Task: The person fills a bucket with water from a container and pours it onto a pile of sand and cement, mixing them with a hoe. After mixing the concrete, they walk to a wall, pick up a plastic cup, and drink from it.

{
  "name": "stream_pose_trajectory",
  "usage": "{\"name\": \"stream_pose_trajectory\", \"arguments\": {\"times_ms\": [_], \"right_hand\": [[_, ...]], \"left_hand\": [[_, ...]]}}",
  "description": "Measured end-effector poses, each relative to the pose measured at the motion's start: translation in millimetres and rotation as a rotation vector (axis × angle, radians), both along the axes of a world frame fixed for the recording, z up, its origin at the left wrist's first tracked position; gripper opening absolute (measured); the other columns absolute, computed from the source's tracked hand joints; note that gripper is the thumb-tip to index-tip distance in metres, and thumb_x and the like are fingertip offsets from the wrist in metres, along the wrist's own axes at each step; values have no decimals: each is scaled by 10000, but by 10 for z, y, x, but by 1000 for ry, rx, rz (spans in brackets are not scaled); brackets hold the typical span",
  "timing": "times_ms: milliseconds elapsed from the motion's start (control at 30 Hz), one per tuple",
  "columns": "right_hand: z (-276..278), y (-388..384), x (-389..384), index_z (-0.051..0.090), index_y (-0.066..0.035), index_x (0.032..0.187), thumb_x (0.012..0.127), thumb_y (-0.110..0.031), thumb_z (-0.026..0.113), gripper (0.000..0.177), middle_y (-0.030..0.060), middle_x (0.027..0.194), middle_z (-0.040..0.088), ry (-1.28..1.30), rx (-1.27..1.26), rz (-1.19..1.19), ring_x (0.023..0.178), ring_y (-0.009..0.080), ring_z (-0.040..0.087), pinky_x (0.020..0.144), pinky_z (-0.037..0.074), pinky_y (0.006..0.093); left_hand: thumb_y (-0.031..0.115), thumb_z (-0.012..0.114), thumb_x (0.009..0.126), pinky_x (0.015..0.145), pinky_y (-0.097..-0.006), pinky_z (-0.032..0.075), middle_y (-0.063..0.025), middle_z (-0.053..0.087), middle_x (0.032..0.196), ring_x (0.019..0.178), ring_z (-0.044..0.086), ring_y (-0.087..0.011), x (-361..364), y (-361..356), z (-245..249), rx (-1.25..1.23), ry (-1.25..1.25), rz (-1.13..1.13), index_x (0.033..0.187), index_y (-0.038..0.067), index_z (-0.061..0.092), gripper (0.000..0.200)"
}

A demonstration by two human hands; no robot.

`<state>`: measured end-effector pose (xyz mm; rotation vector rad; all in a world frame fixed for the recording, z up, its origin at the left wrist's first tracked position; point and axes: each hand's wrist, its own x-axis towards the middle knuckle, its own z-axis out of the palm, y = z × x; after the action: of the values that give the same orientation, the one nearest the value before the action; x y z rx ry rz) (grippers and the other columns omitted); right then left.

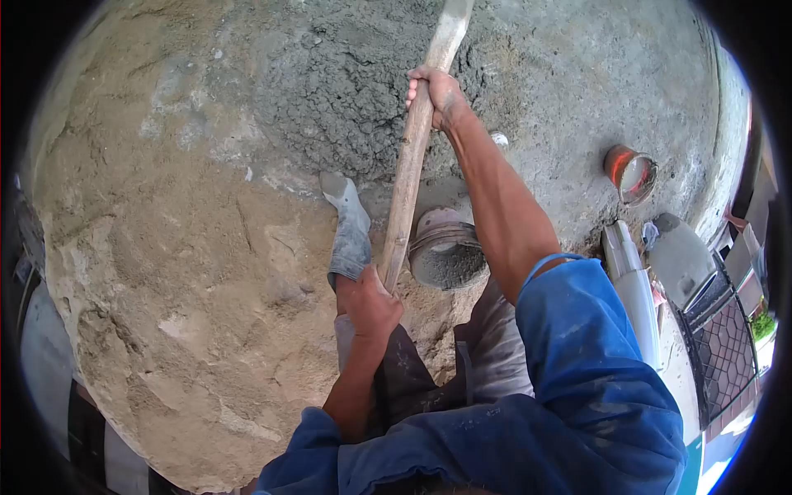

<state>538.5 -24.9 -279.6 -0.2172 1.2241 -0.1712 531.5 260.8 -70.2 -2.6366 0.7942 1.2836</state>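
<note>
My right hand [440, 92] is closed around the upper part of a long wooden handle [409, 173]. Lower down, near its end, my left hand [371, 304] grips the same handle. It slants up past the top edge of the view, so the tool's head is out of sight. Behind the handle spreads a heap of wet grey mortar [338, 103] on the ground. A bucket [436, 218] with grey mortar inside stands near my legs, just right of the handle. My left boot [350, 223], smeared grey, is planted at the mortar's near edge.
Sandy, uneven soil [181, 322] covers the left side. On the right, an orange-red bucket [617, 163] lies tilted on grey ground. Nearer are pale long pieces [631, 280], a grey rounded panel [681, 260] and a dark mesh frame [724, 342]. A small white object [499, 139] lies beside my right forearm.
</note>
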Motion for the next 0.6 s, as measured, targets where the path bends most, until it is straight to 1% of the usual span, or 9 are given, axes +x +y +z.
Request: {"name": "stream_pose_trajectory", "arguments": {"times_ms": [33, 100, 167, 233, 333, 400, 433, 533, 600], "right_hand": [[-92, 98, -41, 511, -70, 720, 824, -149, 564, 142, 29, 556, 507, 10, 86, 32, 462, 157, 498, 479, 486, 322], [16, 741, -341, 549, -25, 753, 824, -120, 577, 121, 74, 648, 539, -10, 276, -70, 495, 174, 527, 483, 490, 353], [387, 1343, -552, 562, 2, 773, 820, -110, 589, 125, 89, 630, 531, 92, 363, -133, 471, 197, 528, 440, 480, 365], [863, 1539, -684, 555, 15, 756, 780, -56, 609, 92, 95, 595, 525, 120, 404, -169, 450, 210, 529, 428, 474, 371], [1265, 1424, -952, 548, 19, 751, 769, -40, 602, 81, 104, 617, 540, 104, 309, -220, 448, 212, 532, 422, 476, 368], [1234, 1056, -1150, 516, 7, 778, 818, -36, 540, 63, 99, 639, 524, 237, 156, -218, 486, 205, 530, 456, 483, 378], [1155, 774, -1213, 516, 3, 772, 817, -33, 524, 58, 100, 633, 526, 333, 127, -297, 470, 201, 514, 442, 476, 365], [565, -19, -1431, 531, 32, 751, 816, -15, 542, 81, 99, 608, 533, 541, -64, -344, 446, 182, 511, 396, 463, 347], [330, -174, -1266, 523, 61, 772, 793, -3, 562, 78, 107, 600, 526, 685, -39, -334, 452, 192, 523, 398, 454, 347]], "left_hand": [[107, 687, 644, 687, -489, 501, -211, 639, 869, 776, 624, -429, 0, 49, 41, -2, -3, -23, 1055, 24, 551, 440], [106, 690, 645, 693, -476, 512, -202, 651, 869, 775, 638, -410, -127, 395, 549, 162, 35, -73, 1051, 19, 555, 437], [116, 708, 629, 698, -467, 521, -189, 659, 850, 775, 651, -391, -104, 722, 1086, 465, 137, -67, 1052, 51, 577, 447], [141, 718, 617, 684, -474, 522, -175, 660, 822, 768, 653, -382, -82, 851, 1559, 383, 118, -8, 1015, 90, 599, 419], [145, 718, 609, 664, -473, 520, -166, 660, 822, 757, 651, -382, -95, 900, 1727, 268, 149, 3, 974, 108, 608, 383], [148, 724, 598, 649, -479, 515, -162, 658, 816, 748, 648, -382, 32, 771, 1397, 258, 244, -58, 963, 105, 604, 387], [154, 736, 583, 658, -485, 511, -166, 651, 806, 756, 645, -386, 87, 619, 1100, 234, 251, -117, 960, 111, 603, 401], [128, 684, 640, 750, -474, 499, -230, 658, 900, 874, 629, -426, 547, -539, 386, 161, 415, -179, 1088, 57, 601, 461], [118, 669, 642, 771, -461, 496, -244, 649, 907, 887, 617, -435, 1047, -859, 249, 83, 568, -168, 1071, 45, 599, 441]]}}
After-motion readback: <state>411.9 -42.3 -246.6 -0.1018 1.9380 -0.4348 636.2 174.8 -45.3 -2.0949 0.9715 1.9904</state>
